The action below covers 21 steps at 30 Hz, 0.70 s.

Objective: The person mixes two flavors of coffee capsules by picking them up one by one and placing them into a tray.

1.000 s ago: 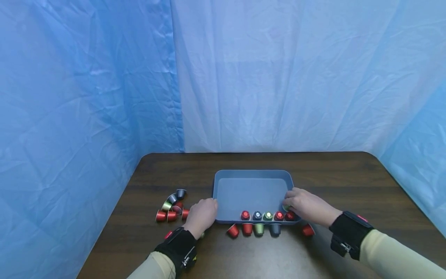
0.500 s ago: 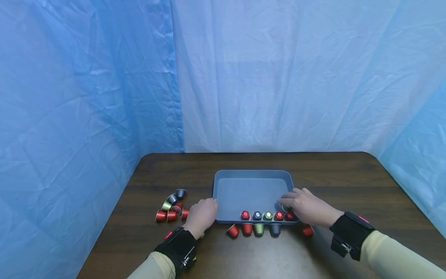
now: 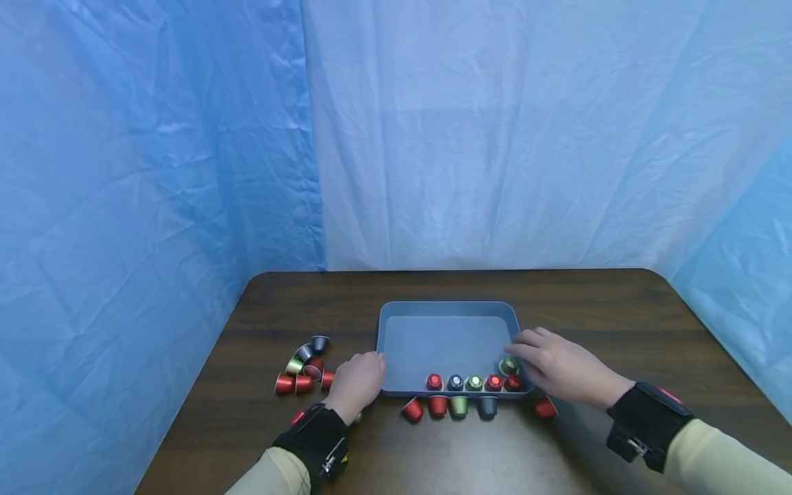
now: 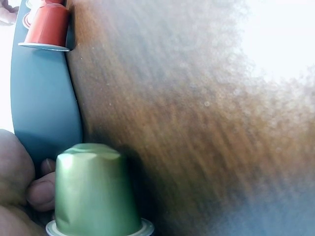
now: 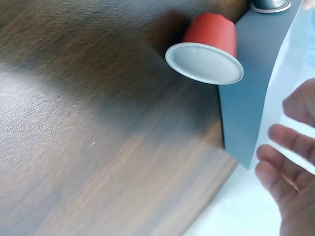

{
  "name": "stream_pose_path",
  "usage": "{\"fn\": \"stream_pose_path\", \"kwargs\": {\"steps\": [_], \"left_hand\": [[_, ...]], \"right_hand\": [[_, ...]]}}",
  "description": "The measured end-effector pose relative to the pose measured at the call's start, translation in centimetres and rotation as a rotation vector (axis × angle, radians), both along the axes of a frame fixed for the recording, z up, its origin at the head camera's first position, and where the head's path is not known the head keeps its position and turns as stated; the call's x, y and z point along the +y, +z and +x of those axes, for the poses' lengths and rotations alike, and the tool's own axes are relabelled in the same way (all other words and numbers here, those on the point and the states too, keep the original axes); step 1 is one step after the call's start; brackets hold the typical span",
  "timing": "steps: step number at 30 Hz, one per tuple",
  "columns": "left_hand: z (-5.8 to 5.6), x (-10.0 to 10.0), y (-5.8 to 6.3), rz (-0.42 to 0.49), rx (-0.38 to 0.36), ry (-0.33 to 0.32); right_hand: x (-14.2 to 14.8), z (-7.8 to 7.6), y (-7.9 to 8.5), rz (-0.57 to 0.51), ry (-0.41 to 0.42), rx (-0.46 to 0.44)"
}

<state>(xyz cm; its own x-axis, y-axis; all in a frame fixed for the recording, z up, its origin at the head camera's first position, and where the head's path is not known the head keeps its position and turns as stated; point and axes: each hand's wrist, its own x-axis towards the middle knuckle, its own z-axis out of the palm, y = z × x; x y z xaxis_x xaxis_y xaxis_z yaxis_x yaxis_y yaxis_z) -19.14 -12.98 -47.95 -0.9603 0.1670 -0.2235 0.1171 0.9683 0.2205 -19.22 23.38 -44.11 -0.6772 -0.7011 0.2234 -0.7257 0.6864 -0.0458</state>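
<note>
My left hand (image 3: 357, 380) grips the near left edge of the shallow blue-grey tray (image 3: 445, 330); in the left wrist view its curled fingers (image 4: 42, 191) are against the tray's side. Just beside them a green coffee capsule (image 4: 96, 189) stands on the table. My right hand (image 3: 559, 363) is over the tray's right edge, fingers spread and holding nothing. Below its fingertips a green capsule (image 3: 509, 366) sits in the tray, behind a red capsule (image 3: 513, 383) at the right end of the front row. In the right wrist view the fingers (image 5: 283, 182) are loosely bent and apart.
The tray's front row also has a blue capsule (image 3: 455, 383) among red and green ones. Several capsules, including a dark blue one (image 3: 487, 408), lie along the tray's front wall. A loose red capsule (image 3: 545, 408) lies right. A mixed capsule pile (image 3: 313, 368) lies left on the wooden table (image 3: 433, 454).
My right hand has let go of the green capsule, opened its fingers and drawn back to the right, uncovering the capsule. My left hand stays at the tray's edge.
</note>
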Motion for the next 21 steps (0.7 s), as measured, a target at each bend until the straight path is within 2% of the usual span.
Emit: {"fn": "stream_pose_path", "kwargs": {"steps": [9, 21], "left_hand": [[0.0, -0.2, -0.1, -0.041, 0.023, -0.052], [0.1, -0.1, -0.1, -0.063, 0.045, -0.067]], "right_hand": [[1.5, 1.1, 0.2, 0.001, -0.009, -0.019], [2.6, 2.2, 0.7, 0.046, -0.067, -0.115]]}}
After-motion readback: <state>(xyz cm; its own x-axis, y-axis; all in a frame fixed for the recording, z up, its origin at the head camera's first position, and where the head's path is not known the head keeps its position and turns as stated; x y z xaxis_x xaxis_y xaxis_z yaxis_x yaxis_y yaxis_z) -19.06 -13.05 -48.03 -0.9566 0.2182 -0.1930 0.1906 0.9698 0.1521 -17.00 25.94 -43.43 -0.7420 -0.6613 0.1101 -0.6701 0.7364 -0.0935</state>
